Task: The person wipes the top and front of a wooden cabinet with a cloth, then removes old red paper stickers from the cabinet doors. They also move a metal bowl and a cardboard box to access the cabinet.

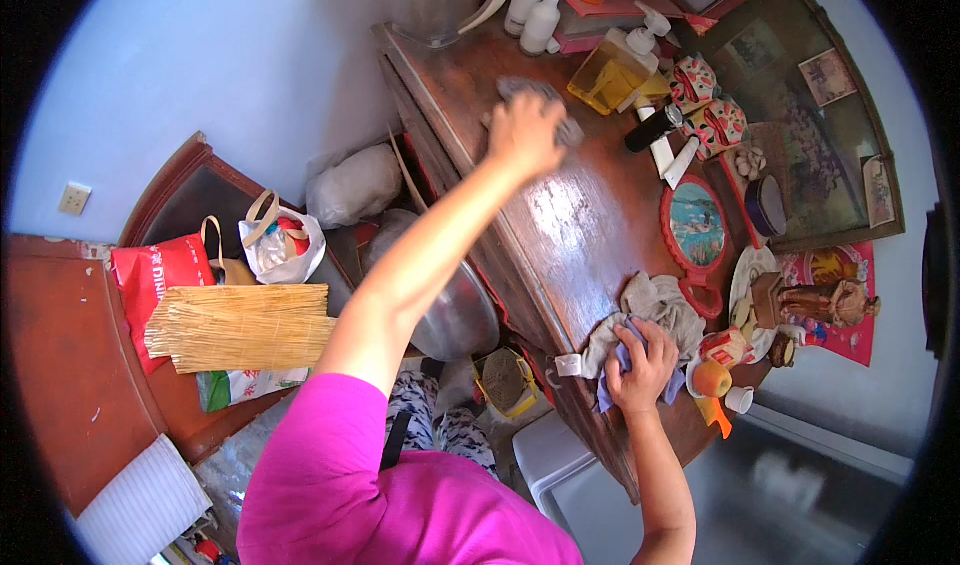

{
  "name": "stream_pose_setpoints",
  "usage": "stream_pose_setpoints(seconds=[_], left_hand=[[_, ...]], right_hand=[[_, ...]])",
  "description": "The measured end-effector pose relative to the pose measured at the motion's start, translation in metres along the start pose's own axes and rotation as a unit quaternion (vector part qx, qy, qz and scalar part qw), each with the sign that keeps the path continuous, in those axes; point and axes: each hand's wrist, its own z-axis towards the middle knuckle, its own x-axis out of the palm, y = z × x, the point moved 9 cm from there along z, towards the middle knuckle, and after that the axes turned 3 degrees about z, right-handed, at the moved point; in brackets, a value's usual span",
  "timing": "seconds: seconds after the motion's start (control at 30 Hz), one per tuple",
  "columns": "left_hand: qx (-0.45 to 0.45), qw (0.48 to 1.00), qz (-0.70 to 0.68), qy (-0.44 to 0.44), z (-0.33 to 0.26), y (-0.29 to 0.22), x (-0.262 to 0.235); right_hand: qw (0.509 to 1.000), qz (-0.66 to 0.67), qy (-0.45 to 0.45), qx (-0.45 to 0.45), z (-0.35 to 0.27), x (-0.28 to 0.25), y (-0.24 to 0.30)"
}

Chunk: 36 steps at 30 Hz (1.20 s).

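Observation:
My left arm reaches across a dark wooden chest top (560,225). My left hand (525,137) presses a damp-looking grey rag (567,130) onto the wood, its fingers curled over the cloth. A wet shine lies on the surface below it. At the chest's nearer right end, my right hand (642,367) grips a bunched purple cloth (607,393). A beige-grey cloth (665,305) with a white tag lies crumpled beside and partly under that hand. Beyond the left hand stands a pump bottle of yellow liquid (608,73).
A red hand mirror (697,230), black bottle (654,128), wooden figurine (820,301), apple (712,379) and small white cup (739,399) crowd the back and right. A glass jug (430,10) stands at the far corner. Left, a chair holds bags and a straw mat (240,327).

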Motion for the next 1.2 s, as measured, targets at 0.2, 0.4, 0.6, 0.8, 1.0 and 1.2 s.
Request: stream_pose_setpoints(seconds=[0.2,0.4,0.6,0.8,1.0,1.2], left_hand=[[0.202,0.968,-0.145,-0.016,-0.179,-0.094,0.003],[0.158,0.981,-0.115,-0.009,-0.153,-0.014,0.002],[-0.035,0.983,0.047,-0.172,-0.003,0.144,-0.038],[-0.087,0.981,-0.017,-0.170,-0.032,0.120,-0.024],[-0.053,0.992,-0.068,-0.090,-0.190,-0.035,0.002],[0.016,0.975,-0.211,-0.061,-0.282,-0.104,0.014]], right_hand=[[1.000,0.004,-0.014,-0.010,-0.003,-0.003,0.001],[1.000,0.006,-0.010,-0.008,-0.012,-0.003,-0.006],[1.000,0.002,-0.018,-0.013,-0.007,-0.004,-0.003],[0.999,-0.014,-0.037,0.013,-0.008,-0.007,-0.007],[0.999,-0.007,-0.038,0.007,-0.008,-0.009,-0.003],[0.999,-0.001,-0.036,-0.005,-0.010,-0.008,0.000]])
